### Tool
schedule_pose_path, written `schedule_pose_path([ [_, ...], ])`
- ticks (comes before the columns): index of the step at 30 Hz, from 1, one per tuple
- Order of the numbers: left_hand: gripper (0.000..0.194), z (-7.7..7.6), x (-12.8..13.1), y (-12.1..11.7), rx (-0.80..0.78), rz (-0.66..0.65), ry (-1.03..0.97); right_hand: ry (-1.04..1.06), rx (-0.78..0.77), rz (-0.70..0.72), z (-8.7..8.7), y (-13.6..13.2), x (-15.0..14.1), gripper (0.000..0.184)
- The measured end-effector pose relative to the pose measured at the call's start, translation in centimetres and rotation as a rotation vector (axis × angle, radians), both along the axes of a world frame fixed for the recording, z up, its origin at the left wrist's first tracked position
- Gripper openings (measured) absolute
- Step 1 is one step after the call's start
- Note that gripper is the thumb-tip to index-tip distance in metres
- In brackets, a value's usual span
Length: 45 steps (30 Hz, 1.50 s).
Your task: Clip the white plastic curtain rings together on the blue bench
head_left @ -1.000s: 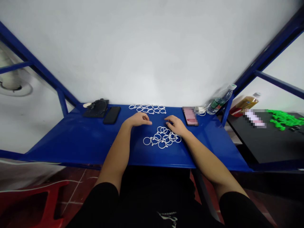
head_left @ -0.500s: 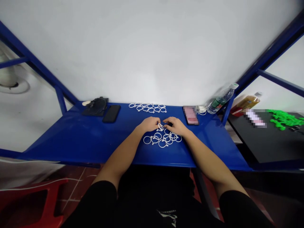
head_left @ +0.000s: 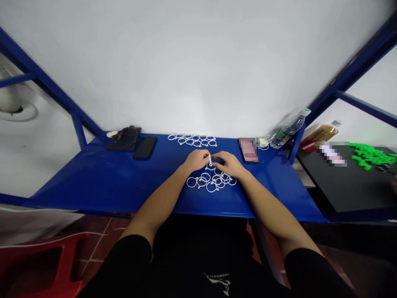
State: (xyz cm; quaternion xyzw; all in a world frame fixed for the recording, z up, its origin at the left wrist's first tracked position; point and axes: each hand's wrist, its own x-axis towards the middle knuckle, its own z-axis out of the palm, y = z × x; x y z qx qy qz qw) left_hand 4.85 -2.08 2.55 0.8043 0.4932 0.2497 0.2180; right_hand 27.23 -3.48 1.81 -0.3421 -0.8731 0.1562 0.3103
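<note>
Over the blue table (head_left: 124,182), my left hand (head_left: 197,159) pinches a white plastic ring (head_left: 210,159) between thumb and fingers. The ring is turned nearly edge-on, with a small round tab at its lower end. My right hand (head_left: 229,162) meets it from the other side, index finger and thumb curved to its upper and lower ends. Just below the hands lies a loose pile of similar white rings (head_left: 212,187), several overlapping. Part of the pile is hidden under my right hand.
Along the wall, several white rings (head_left: 197,143) lie in two rows. A black phone (head_left: 145,147) and a dark folded item (head_left: 124,139) lie left. Right are a pink-screened phone (head_left: 249,150), white cable (head_left: 263,142) and water bottle (head_left: 287,131). Green pieces (head_left: 370,156) lie on a black side table (head_left: 347,186).
The held ring has turned from facing me to nearly edge-on and has risen slightly. My right fingertips have moved left to it. The ring pile looks the same.
</note>
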Motion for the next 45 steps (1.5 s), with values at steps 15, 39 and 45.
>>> schedule_pose_path([
  [15, 0.025, -0.1, 0.6, -0.5, 0.083, -0.147, -0.256, 0.083, 0.02, -0.099, 0.1, -0.3, 0.2, 0.027],
  [39, 0.025, -0.3, 0.8, -0.4, -0.251, -0.238, -0.428, 0.066, 0.077, -0.031, 0.9, -0.4, 0.7, 0.021],
  [45, 0.026, -0.8, 1.0, -0.2, -0.3, -0.267, -0.469, 0.059, 0.069, -0.033, 1.2, -0.4, 0.8, 0.023],
])
